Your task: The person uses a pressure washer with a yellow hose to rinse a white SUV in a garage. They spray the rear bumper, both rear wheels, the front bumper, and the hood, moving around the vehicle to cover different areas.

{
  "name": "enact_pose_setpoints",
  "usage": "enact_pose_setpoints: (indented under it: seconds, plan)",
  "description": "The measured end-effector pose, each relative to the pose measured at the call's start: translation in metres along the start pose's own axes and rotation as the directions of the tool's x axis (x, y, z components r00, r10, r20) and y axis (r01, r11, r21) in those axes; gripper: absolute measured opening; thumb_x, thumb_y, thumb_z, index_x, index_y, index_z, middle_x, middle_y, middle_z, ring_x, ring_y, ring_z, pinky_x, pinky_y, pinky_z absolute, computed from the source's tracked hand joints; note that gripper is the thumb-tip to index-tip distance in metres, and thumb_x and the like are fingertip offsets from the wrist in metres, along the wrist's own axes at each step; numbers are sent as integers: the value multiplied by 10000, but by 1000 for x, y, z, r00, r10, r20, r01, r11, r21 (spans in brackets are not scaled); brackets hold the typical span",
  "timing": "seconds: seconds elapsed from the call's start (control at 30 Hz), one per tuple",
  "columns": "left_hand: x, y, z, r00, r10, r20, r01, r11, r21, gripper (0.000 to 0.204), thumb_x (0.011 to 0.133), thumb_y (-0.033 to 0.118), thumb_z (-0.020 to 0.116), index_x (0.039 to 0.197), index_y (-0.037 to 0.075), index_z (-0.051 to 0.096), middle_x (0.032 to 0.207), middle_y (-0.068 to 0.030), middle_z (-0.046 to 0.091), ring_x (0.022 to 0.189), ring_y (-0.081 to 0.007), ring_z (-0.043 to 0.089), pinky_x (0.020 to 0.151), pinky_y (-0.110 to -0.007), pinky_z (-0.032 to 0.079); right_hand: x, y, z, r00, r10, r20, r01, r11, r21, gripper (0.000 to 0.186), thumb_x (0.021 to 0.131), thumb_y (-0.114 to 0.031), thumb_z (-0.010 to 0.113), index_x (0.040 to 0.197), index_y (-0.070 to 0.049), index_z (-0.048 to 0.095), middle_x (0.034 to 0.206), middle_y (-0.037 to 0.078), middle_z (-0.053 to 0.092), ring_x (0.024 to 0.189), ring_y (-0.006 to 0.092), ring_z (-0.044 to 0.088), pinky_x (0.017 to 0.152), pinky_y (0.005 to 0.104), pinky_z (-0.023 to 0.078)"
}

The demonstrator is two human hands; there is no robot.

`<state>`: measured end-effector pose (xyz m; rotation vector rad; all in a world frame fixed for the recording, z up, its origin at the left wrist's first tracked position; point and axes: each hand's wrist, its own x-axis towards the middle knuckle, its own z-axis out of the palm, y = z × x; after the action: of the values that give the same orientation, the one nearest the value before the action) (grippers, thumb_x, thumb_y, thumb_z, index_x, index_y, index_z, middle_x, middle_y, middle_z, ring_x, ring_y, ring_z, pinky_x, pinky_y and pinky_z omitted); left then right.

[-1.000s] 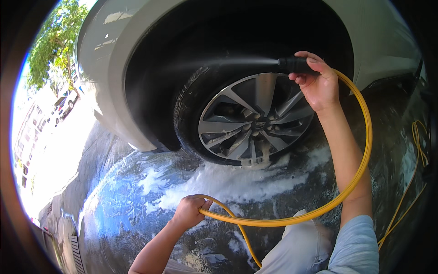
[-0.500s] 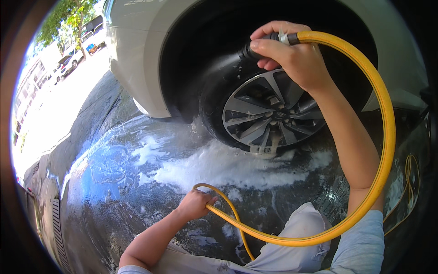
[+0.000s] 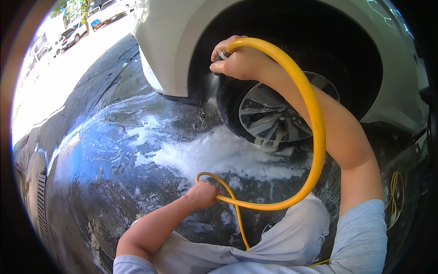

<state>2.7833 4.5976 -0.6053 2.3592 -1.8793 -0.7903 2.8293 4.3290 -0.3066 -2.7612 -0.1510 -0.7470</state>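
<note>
My right hand (image 3: 235, 64) grips a black spray nozzle (image 3: 221, 57) at the front of the dark wheel arch (image 3: 254, 28), with mist coming down from it beside the tire (image 3: 231, 125). The yellow hose (image 3: 318, 144) loops from the nozzle over my forearm and down to my left hand (image 3: 204, 193), which is closed round it low over the wet ground. The silver alloy wheel (image 3: 273, 119) is partly hidden behind my right arm. White foam (image 3: 205, 153) lies on the ground below the tire.
The white car's body (image 3: 166, 55) fills the upper middle and right. A drain grate (image 3: 43, 208) runs along the left. Thinner yellow hose coils (image 3: 395, 192) lie at the right. Parked cars (image 3: 80, 29) and a tree stand in sunlight at the top left. My bent knee (image 3: 305, 223) is at the bottom.
My right hand has moved left toward the front of the arch, and the spray now points downward instead of leftward. The view has shifted, and more ground shows.
</note>
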Motion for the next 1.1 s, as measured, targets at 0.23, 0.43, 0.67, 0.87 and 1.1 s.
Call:
enact_pose_setpoints:
  seconds: [0.23, 0.43, 0.67, 0.87, 1.1]
  plan:
    - [-12, -9, 4, 1000, -1, 4, 1, 1000, 1, 273, 899, 199, 670, 1135, 194, 808, 926, -115, 775, 934, -358, 752, 840, -493, 599, -15, 7, 34, 998, 37, -42, -33, 994, 108, 277, 830, -278, 823, 996, -58, 799, 926, 153, 776, 876, 295, 754, 805, 393, 593]
    - [-10, -16, 19, 996, 49, 72, -55, 995, 84, 168, 894, 219, 685, 995, 145, 797, 924, -131, 779, 936, -352, 761, 859, -497, 591, -36, 6, 50, 995, -31, -99, 43, 992, 116, 275, 820, -262, 847, 1004, -61, 808, 958, 166, 768, 922, 302, 756, 844, 394, 595]
    - [-4, -20, 20, 998, 55, 22, -56, 998, 28, 215, 910, 235, 680, 1058, 179, 826, 929, -121, 788, 909, -348, 763, 838, -491, 598, -9, 2, -5, 883, -262, -390, 183, 956, -229, 225, 804, -190, 858, 957, -37, 796, 897, 175, 775, 812, 313, 782, 750, 373, 638]
    - [3, -21, 19, 998, 63, 6, -64, 998, 27, 238, 899, 234, 692, 1083, 202, 840, 908, -116, 785, 902, -337, 764, 808, -481, 603, -6, -17, -39, 851, -378, -364, 226, 890, -395, 201, 884, -183, 836, 1021, -44, 789, 921, 129, 783, 816, 261, 789, 721, 313, 637]
    - [-1, -15, 11, 997, 74, -21, -73, 997, 23, 335, 890, 204, 673, 1185, 264, 819, 926, -97, 788, 896, -319, 764, 811, -480, 602, -26, 10, -83, 869, -243, -431, 148, 959, -242, 165, 857, -223, 849, 946, -93, 801, 818, 48, 752, 733, 204, 746, 725, 312, 603]
